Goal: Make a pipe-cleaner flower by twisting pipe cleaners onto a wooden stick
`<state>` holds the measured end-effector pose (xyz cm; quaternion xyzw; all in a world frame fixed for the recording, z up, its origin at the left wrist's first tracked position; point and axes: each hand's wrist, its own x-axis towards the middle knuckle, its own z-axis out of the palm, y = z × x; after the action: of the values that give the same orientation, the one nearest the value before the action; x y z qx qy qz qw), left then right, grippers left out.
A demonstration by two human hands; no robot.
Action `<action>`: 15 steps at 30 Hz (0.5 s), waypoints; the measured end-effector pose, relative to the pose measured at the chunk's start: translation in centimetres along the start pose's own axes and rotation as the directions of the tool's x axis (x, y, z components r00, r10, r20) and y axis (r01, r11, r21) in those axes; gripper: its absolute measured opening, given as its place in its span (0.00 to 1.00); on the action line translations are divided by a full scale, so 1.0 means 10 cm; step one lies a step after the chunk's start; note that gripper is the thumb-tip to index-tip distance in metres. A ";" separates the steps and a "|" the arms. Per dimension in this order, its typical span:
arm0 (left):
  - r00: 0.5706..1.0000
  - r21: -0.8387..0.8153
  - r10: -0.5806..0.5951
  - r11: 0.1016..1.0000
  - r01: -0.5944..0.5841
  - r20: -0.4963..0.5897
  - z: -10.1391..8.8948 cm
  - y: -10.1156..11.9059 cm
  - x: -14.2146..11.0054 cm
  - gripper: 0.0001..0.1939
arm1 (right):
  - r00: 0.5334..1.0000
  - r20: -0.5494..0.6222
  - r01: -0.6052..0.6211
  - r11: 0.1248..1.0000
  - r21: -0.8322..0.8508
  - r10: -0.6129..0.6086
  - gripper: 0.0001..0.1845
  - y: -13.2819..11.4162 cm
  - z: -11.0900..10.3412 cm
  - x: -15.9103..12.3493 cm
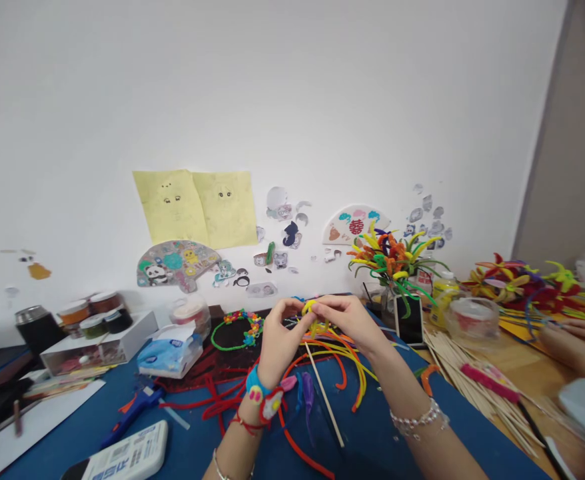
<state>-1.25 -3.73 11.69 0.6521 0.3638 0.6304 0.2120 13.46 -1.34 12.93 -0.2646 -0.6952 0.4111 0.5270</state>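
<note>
Between my fingertips is a small curled piece of yellow pipe cleaner (318, 327), raised above the blue mat (372, 440). My left hand (278, 340) pinches it from one side and my right hand (351, 323) from the other, thumbs facing each other. Just below lies a thin wooden stick (325, 398); whether its upper end touches the yellow piece I cannot tell. Loose red pipe cleaners (217, 399) spread left of my left wrist. Orange and yellow pipe cleaners (361, 380) curve under my right hand, and a purple one (308, 393) lies near my left wrist.
Left are a tissue pack (170, 353), a blue glue gun (135, 410) and a white case (127, 457). Right stand a vase of pipe-cleaner flowers (390, 267) and a dark phone-like panel (409, 322), with wooden sticks (465, 373). Another person's hand (572, 347) is at far right.
</note>
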 end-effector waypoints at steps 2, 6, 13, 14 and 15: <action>0.985 -0.151 -0.105 0.981 0.125 0.140 -0.02 -0.03 0.02 0.13 | 0.998 0.019 -0.063 0.997 0.054 0.062 0.15 0.02 -0.01 0.01; 0.902 -0.305 -0.276 0.873 0.380 0.333 -0.08 -0.05 0.04 0.13 | 0.994 0.016 -0.108 0.989 0.100 0.107 0.16 0.05 -0.03 0.02; 0.796 -0.453 -0.262 0.707 0.543 0.546 -0.10 -0.05 0.04 0.11 | 0.994 0.073 -0.087 0.990 0.109 0.079 0.16 0.03 -0.01 0.01; 0.798 -0.444 -0.267 0.715 0.540 0.540 -0.10 -0.05 0.04 0.11 | 0.993 0.077 -0.095 0.990 0.107 0.087 0.16 0.03 0.00 0.01; 0.806 -0.426 -0.274 0.735 0.527 0.525 -0.10 -0.05 0.05 0.11 | 0.992 0.082 -0.103 0.989 0.107 0.095 0.16 0.03 0.00 0.00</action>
<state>-2.39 -3.28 11.76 0.5870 0.2449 0.4856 0.5997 13.39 -1.14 12.66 -0.2531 -0.6770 0.4845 0.4928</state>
